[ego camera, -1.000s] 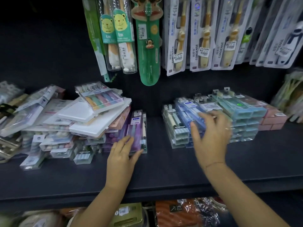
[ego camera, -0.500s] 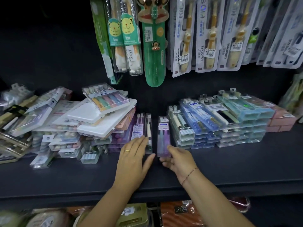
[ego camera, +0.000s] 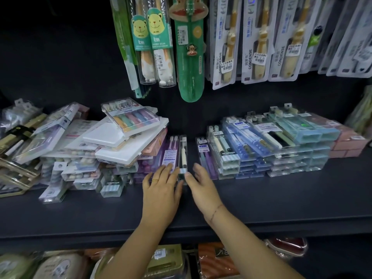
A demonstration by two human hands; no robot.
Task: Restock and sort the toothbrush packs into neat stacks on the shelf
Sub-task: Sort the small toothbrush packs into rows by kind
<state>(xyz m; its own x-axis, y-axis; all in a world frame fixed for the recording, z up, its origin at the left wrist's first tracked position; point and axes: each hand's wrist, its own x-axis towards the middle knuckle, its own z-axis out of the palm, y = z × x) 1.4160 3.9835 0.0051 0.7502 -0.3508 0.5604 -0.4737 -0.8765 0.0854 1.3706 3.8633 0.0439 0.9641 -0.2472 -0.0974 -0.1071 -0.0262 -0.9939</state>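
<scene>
Both hands are laid low over the dark shelf (ego camera: 261, 208), close together, with the fingers held straight and nothing gripped. The left hand (ego camera: 161, 191) is spread flat, and its fingertips are rested on the near end of a purple pack (ego camera: 168, 153). A thin clear pack (ego camera: 183, 152) is stood on its edge just beside that purple pack, and its near end is seen between the two thumbs. The right hand (ego camera: 203, 187) is kept loose and wide, with its fingers pointed toward a second purple pack (ego camera: 204, 156), which is laid just beside the blue stacks (ego camera: 251, 152). Those stacks are lined up tidily on the right of the shelf. A messy pile (ego camera: 90, 141) of packs is heaped on the left. Hanging toothbrushes (ego camera: 259, 43) are seen above.
</scene>
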